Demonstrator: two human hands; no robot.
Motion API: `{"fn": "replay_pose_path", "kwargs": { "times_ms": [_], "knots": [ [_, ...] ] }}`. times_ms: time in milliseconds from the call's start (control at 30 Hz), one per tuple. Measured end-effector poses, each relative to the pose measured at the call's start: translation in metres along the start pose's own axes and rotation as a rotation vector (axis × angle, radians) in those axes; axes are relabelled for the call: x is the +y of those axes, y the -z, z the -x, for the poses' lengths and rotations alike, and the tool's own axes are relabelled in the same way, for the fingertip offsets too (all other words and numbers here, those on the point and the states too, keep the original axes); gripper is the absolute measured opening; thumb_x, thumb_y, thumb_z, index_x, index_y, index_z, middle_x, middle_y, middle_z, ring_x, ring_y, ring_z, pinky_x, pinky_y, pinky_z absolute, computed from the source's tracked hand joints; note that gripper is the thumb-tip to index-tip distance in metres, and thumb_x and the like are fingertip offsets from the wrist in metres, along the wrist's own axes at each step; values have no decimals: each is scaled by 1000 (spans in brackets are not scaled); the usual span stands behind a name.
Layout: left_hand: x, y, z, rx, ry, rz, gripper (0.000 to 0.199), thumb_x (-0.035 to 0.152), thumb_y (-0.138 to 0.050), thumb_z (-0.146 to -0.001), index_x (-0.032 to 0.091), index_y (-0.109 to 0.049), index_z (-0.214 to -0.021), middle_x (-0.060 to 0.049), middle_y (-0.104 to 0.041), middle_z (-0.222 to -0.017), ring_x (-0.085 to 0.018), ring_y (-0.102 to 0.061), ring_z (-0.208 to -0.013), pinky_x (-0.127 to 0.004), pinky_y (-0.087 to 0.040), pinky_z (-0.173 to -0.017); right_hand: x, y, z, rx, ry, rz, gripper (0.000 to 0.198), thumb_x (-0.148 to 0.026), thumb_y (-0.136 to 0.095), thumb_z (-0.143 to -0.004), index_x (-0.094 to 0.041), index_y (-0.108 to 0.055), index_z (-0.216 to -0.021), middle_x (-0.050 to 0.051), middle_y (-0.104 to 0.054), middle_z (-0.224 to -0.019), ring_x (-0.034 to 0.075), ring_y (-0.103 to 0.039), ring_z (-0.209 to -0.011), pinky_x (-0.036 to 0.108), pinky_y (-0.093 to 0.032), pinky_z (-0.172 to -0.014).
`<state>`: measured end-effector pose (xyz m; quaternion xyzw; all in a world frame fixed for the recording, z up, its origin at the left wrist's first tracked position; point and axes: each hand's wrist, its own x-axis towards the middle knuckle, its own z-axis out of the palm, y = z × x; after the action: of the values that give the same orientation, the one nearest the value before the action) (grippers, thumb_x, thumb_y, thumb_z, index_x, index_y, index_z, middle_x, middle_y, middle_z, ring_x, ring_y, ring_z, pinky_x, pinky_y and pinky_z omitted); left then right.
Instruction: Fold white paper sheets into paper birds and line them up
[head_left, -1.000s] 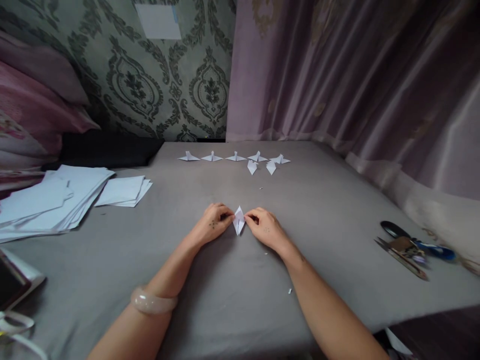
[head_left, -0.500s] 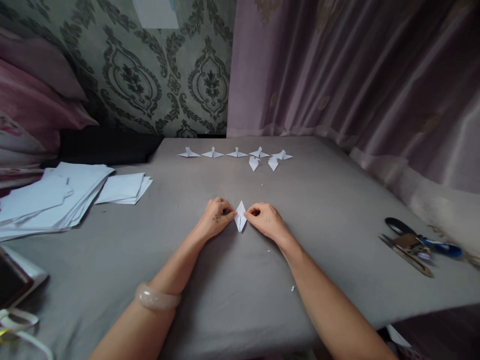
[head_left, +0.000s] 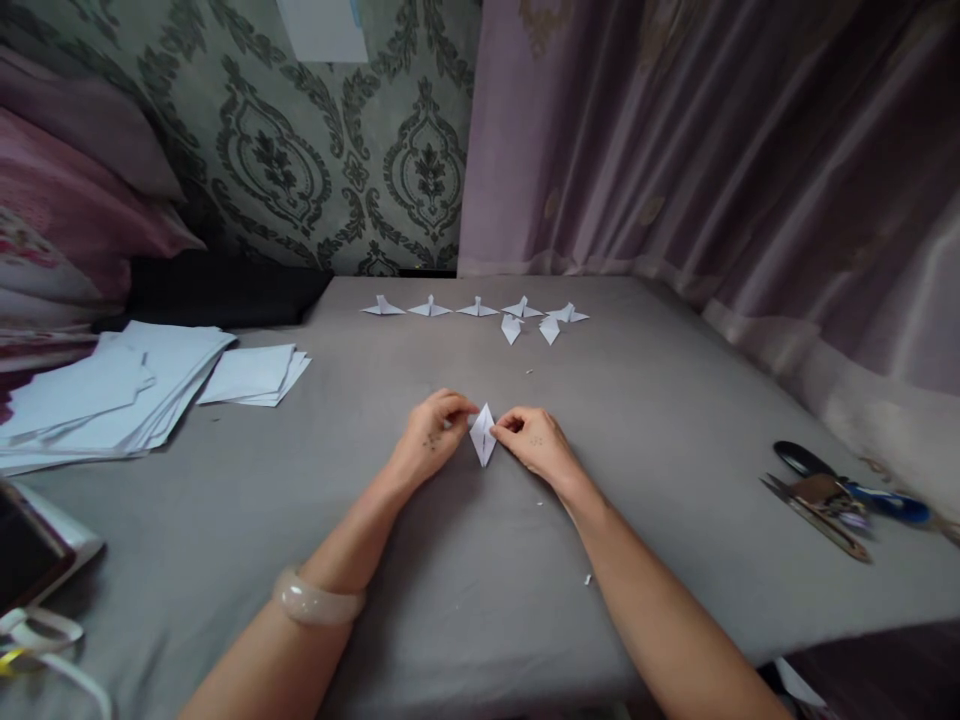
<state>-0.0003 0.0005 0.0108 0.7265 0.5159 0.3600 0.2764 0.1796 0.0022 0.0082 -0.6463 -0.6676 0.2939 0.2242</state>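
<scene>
A small white folded paper diamond [head_left: 484,436] stands out against the grey cloth, one point facing away from me and a centre slit toward me. My right hand [head_left: 534,440] pinches its right edge between thumb and forefinger. At its upper left side is my left hand [head_left: 436,430], thumb and forefinger slightly apart and holding nothing; the fingertips are close to the paper's edge. Further back, several folded paper cranes [head_left: 477,307] form a row. Two more folded pieces [head_left: 511,329] lie in front of the row's right end.
Stacked white sheets [head_left: 82,395] and smaller paper squares [head_left: 251,373] lie at left. A dark device [head_left: 34,550] and a white cable [head_left: 45,630] are at the near left. Scissors [head_left: 806,460] and a pointed tool [head_left: 817,520] lie right. Paper scraps [head_left: 588,579] dot the cloth.
My left hand has let go of the paper's left edge and risen slightly away from it. My right hand keeps its pinch. The whole view has shifted a little.
</scene>
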Motion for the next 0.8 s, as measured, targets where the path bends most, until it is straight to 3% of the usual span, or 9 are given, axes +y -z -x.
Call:
{"fn": "replay_pose_path", "kwargs": {
  "times_ms": [100,200,367,500,667,800],
  "knots": [
    [4,-7,6,-180,-171,-154,31,9,-40,-85,17,-68,-93,-7,-64,-96,-17,-58,-89,-27,-45,-80,3,1,-1,-4,19,-78,15,-33,-64,-71,-20,-71,-72,2,-70,-70,15,-61,-66,25,-42,-60],
    [7,-9,9,-309,-235,-350,37,6,-36,-86,17,-67,-100,-9,-63,-97,-20,-55,-92,-29,-46,-82,11,5,-2,-24,30,-195,16,-29,-61,-73,-18,-71,-77,3,-70,-73,14,-62,-66,23,-44,-61],
    [18,-5,12,-415,-261,-539,41,3,-35,-83,16,-64,-109,-10,-60,-93,-21,-51,-88,-31,-46,-80,25,7,-4,-22,-16,-287,28,-30,-50,-82,-12,-68,-92,5,-68,-69,11,-59,-53,21,-44,-51],
    [24,-4,14,-446,-243,-588,49,-1,-35,-79,18,-60,-117,-10,-58,-97,-21,-49,-91,-31,-46,-80,26,3,-3,-11,17,-286,23,-28,-52,-81,-14,-69,-89,3,-68,-73,11,-60,-59,22,-46,-58],
    [26,-5,16,-437,-230,-597,49,0,-34,-81,18,-58,-119,-11,-57,-100,-22,-49,-91,-34,-46,-81,13,3,10,21,232,-60,26,-19,-48,-84,-21,-69,-100,3,-67,-91,12,-60,-79,23,-44,-75],
    [28,-6,17,-417,-181,-588,38,2,-37,-81,17,-63,-104,-9,-58,-95,-21,-51,-90,-32,-46,-83,0,4,26,-42,328,279,41,-14,-43,-88,-32,-60,-121,4,-59,-102,15,-57,-89,24,-41,-75]
  ]
}}
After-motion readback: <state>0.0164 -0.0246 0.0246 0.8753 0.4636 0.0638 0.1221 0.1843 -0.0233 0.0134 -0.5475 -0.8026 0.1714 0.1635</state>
